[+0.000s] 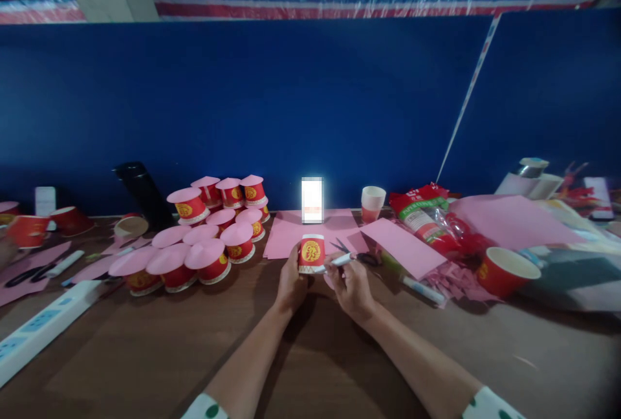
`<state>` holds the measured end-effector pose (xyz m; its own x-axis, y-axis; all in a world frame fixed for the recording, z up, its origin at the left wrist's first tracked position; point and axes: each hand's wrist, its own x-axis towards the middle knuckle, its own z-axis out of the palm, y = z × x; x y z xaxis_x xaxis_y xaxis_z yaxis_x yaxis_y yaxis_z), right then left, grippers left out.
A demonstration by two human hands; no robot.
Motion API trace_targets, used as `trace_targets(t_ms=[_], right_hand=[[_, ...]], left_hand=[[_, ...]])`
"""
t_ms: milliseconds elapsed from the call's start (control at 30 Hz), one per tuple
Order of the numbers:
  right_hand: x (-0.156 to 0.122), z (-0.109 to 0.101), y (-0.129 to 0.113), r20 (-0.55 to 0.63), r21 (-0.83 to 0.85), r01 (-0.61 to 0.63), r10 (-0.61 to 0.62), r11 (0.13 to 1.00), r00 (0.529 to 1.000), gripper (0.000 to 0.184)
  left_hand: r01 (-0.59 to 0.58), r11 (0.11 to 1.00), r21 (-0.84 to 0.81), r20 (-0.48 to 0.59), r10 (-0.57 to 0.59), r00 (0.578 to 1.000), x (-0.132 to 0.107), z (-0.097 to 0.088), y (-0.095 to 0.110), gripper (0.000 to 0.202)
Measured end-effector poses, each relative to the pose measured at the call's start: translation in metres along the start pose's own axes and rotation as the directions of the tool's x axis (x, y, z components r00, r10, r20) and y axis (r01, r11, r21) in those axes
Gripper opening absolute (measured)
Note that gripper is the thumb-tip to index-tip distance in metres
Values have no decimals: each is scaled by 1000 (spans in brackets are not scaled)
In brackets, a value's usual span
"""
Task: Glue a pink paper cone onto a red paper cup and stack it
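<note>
My left hand (pixel 291 284) is closed round the side of a red paper cup (pixel 312 252) with a round yellow emblem and a patterned lower edge. In my right hand (pixel 353 286), a white pen-like stick (pixel 341 260), perhaps a marker or glue pen, is gripped with its tip by the cup's lower right edge. A bit of pink paper shows under the right fingers. Just beyond that hand lie scissors (pixel 369 258) with dark handles. Behind the cup are pink sheets (pixel 286 235) and an upright phone (pixel 312 199) with a bright screen.
Several red cups with pink cone tops (pixel 209 253) stand to the left, near a black bottle (pixel 145 196) and a white power strip (pixel 48 322). Rightward are a white-and-red cup (pixel 373 202), a red bag (pixel 422 212), pink scraps (pixel 463 282), and a red cup (pixel 504 273).
</note>
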<state>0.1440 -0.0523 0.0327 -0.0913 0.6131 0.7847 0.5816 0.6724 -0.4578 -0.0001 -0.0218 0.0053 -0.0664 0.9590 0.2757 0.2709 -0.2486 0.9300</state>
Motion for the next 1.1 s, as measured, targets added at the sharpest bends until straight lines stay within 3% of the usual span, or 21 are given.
trace_targets(t_ms=[533, 1100], right_hand=[[0, 1, 5, -20, 15, -7, 8, 1000, 1000, 16], [0, 1, 7, -34, 13, -17, 18, 1000, 999, 16]], left_hand=[[43, 999, 30, 16, -43, 999, -2, 0, 8, 54], [-38, 996, 81, 5, 38, 999, 0, 1, 2, 46]])
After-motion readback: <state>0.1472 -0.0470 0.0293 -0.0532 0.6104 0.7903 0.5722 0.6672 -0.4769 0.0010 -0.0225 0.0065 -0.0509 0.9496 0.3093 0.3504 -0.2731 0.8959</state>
